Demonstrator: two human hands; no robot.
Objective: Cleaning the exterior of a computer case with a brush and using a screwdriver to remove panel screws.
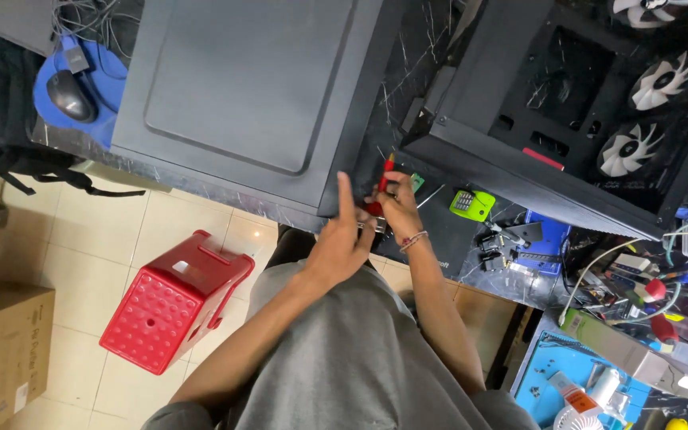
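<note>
The big grey side panel lies flat on the dark marbled bench, already separate from the open black case beside it, so the case stands bare on that side, and its three white fans show in a row along the far wall. What remains in hand, as far as can be judged, is small work at the panel's near corner, where both hands meet.

The panel is smooth painted sheet metal with a shallow raised rectangle pressed into it and rounded corners. The case is matt black, boxy, cut with square openings. On the tiled floor stands a red plastic stool, its top dimpled in a grid. A blue mat at the lower right holds small loose parts (too small to tell apart), and a lime-green gadget sits on the bench near the hands.

The left hand rests against the panel's edge, forefinger stretched straight up along it, the other fingers curled under. The right hand has its fingers pressed together around a red-handled screwdriver, which stands just beside the panel's corner, tip pointing away from the person; whether the tip touches anything is hidden. A thin bracelet circles the right wrist.
</note>
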